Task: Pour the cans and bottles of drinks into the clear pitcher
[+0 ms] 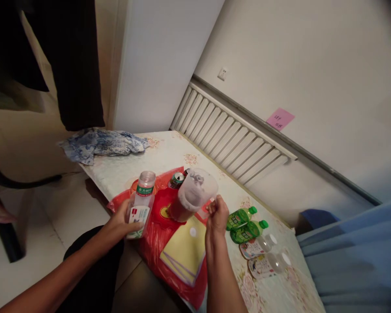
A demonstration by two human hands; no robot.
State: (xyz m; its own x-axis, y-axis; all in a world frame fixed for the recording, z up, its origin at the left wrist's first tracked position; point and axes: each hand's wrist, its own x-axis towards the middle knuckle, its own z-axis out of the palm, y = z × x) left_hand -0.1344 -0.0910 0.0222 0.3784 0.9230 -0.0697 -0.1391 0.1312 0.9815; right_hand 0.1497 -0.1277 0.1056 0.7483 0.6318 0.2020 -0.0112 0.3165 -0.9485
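My left hand point(122, 219) is wrapped round a clear plastic bottle point(139, 214) with a green and white label, held upright without a cap in view. On the other side, my right hand point(218, 217) is closed at the handle side of a translucent plastic jug point(198, 187), which leans to one side. Red shows low in the jug; I cannot tell if it is liquid or the plastic behind. Beneath both lies a red plastic bag point(153, 248) on the bed. An opened can point(177, 179) stands behind the jug, and yellow folded sheets point(184, 250) lie in front.
Two green-capped bottles point(247, 231) and two clear labelled bottles point(267, 265) lie at the right on the flowered bed cover point(247, 284). A blue patterned cloth point(107, 145) is at the far left corner. A white rail point(234, 130) borders the wall; a blue curtain point(355, 252) hangs right.
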